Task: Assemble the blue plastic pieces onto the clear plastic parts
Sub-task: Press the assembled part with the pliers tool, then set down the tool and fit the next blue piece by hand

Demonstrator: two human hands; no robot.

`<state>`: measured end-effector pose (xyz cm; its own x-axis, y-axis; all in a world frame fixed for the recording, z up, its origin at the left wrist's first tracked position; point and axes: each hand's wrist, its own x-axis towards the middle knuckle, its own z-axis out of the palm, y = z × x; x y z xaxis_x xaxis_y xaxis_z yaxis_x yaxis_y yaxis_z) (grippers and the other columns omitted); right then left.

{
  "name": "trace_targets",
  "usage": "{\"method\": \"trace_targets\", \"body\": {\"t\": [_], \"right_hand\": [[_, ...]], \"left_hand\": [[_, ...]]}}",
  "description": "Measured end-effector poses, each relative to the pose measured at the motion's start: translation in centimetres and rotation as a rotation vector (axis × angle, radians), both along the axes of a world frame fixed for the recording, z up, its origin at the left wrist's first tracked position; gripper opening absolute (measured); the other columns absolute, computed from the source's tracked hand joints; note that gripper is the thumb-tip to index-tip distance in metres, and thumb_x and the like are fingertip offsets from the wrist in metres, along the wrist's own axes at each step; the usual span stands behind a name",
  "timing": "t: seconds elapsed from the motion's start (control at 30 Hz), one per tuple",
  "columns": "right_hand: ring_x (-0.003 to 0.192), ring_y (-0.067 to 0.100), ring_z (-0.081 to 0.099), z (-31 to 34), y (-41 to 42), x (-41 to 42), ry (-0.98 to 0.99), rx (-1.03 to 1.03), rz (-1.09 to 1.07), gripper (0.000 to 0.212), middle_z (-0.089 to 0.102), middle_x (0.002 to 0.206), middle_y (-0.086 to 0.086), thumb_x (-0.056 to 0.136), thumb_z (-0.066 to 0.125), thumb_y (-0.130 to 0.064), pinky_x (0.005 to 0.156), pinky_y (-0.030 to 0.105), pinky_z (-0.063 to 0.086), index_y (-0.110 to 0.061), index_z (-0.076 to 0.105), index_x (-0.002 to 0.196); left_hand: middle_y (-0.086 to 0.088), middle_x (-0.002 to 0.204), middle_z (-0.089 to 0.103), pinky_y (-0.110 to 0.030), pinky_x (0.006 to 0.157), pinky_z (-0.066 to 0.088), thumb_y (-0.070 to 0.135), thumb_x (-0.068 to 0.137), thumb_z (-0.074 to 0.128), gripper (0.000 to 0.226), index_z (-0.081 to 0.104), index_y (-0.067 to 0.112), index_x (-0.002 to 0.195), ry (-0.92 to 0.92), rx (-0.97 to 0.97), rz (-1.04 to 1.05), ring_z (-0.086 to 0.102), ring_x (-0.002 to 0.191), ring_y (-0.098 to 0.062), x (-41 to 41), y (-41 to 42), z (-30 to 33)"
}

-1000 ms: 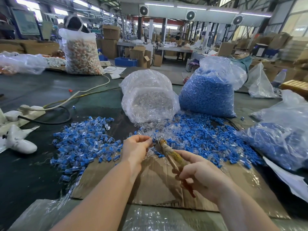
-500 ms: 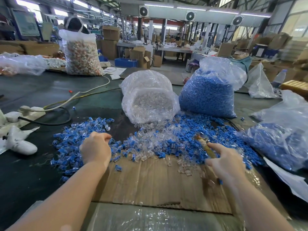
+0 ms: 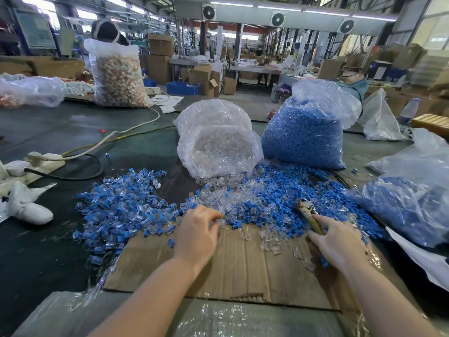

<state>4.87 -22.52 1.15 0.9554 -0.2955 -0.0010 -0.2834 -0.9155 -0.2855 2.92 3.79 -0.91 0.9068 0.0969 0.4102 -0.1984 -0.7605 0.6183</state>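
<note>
My left hand (image 3: 198,235) reaches over the cardboard sheet (image 3: 230,271). Its curled fingertips dip into the loose clear plastic parts (image 3: 233,200), and whether they pinch one is hidden. My right hand (image 3: 336,242) grips a brown, tape-wrapped stick tool (image 3: 309,216), which points up and away over the loose blue plastic pieces (image 3: 291,188). A pile of joined blue-and-clear pieces (image 3: 121,205) lies to the left of my left hand.
Behind the piles stand an open bag of clear parts (image 3: 218,147) and a tall bag of blue pieces (image 3: 303,132). Another bag of blue pieces (image 3: 408,203) lies at the right. A power strip with cables (image 3: 46,158) and a white object (image 3: 26,207) sit at the left.
My left hand has swung right from the joined pile to the clear parts. My right hand with the tool has shifted slightly toward the blue pieces.
</note>
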Motion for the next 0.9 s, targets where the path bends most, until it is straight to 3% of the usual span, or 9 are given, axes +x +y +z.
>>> {"method": "trace_targets", "body": {"t": [0.1, 0.23, 0.33, 0.43, 0.5, 0.6, 0.73, 0.9], "right_hand": [[0.124, 0.033, 0.037, 0.2, 0.1, 0.1, 0.028, -0.080, 0.008, 0.056, 0.047, 0.133, 0.011, 0.087, 0.049, -0.057, 0.104, 0.044, 0.032, -0.034, 0.039, 0.138], [0.125, 0.024, 0.038, 0.8, 1.9, -0.7, -0.228, -0.169, 0.092, 0.048, 0.046, 0.134, 0.004, 0.088, 0.055, -0.043, 0.106, 0.045, 0.027, -0.032, 0.045, 0.134], [0.119, 0.016, 0.040, 0.6, 4.6, -0.8, -0.353, -0.126, 0.305, 0.034, 0.051, 0.125, -0.004, 0.090, 0.056, -0.030, 0.104, 0.038, 0.029, -0.029, 0.055, 0.125], [0.114, 0.014, 0.040, 0.2, 7.5, -0.4, -0.353, -0.056, 0.447, 0.028, 0.053, 0.119, -0.009, 0.093, 0.051, -0.027, 0.099, 0.034, 0.027, -0.031, 0.058, 0.119], [0.113, 0.015, 0.040, -0.2, 9.3, 0.1, -0.329, -0.014, 0.491, 0.027, 0.054, 0.117, -0.009, 0.094, 0.049, -0.025, 0.094, 0.035, 0.026, -0.032, 0.059, 0.117], [0.112, 0.016, 0.039, -0.8, 11.2, 0.8, -0.268, -0.019, 0.525, 0.028, 0.054, 0.116, -0.011, 0.094, 0.047, -0.025, 0.087, 0.033, 0.022, -0.037, 0.061, 0.115], [0.106, 0.017, 0.041, -1.5, 12.1, 1.2, -0.244, -0.076, 0.525, 0.023, 0.056, 0.107, -0.012, 0.093, 0.047, -0.029, 0.077, 0.034, 0.013, -0.039, 0.064, 0.105], [0.104, 0.017, 0.043, -2.0, 12.2, 1.2, -0.265, -0.104, 0.486, 0.016, 0.056, 0.103, -0.010, 0.093, 0.047, -0.031, 0.083, 0.036, 0.015, -0.032, 0.061, 0.101]], "left_hand": [[0.007, 0.108, 0.058, -0.013, 0.090, 0.037, 0.020, 0.091, 0.055, 0.028, 0.059, 0.024, 0.119, 0.057, 0.029, -0.157, 0.046, 0.095, -0.001, -0.1, -2.5, -1.0], [0.011, 0.120, 0.053, -0.015, 0.100, 0.028, 0.022, 0.094, 0.049, 0.040, 0.046, 0.027, 0.133, 0.080, 0.128, -0.248, 0.037, 0.107, -0.001, -0.2, -4.2, -1.8], [0.011, 0.111, 0.055, -0.013, 0.093, 0.028, 0.028, 0.090, 0.056, 0.032, 0.057, 0.024, 0.122, 0.066, 0.120, -0.244, 0.038, 0.100, -0.001, -0.2, -4.4, -1.8], [0.012, 0.088, 0.050, -0.013, 0.079, 0.035, 0.027, 0.085, 0.064, 0.010, 0.061, 0.021, 0.092, 0.051, 0.058, -0.186, 0.045, 0.086, -0.004, -0.5, -4.1, -1.7], [0.012, 0.084, 0.051, -0.012, 0.074, 0.039, 0.024, 0.084, 0.066, 0.007, 0.061, 0.020, 0.086, 0.058, 0.003, -0.132, 0.050, 0.080, -0.004, -0.8, -3.8, -1.8], [0.011, 0.084, 0.055, -0.007, 0.069, 0.036, 0.018, 0.083, 0.067, 0.005, 0.064, 0.019, 0.088, 0.037, -0.120, -0.043, 0.051, 0.077, -0.005, -0.9, -3.5, -1.8], [0.010, 0.089, 0.049, -0.005, 0.070, 0.033, 0.016, 0.089, 0.060, 0.021, 0.066, 0.016, 0.109, 0.012, -0.144, 0.003, 0.048, 0.083, -0.006, -0.6, -3.4, -1.8], [0.010, 0.089, 0.046, -0.011, 0.074, 0.035, 0.021, 0.090, 0.058, 0.021, 0.065, 0.017, 0.110, 0.050, -0.127, -0.003, 0.048, 0.086, -0.007, -0.4, -3.5, -2.0]]}}
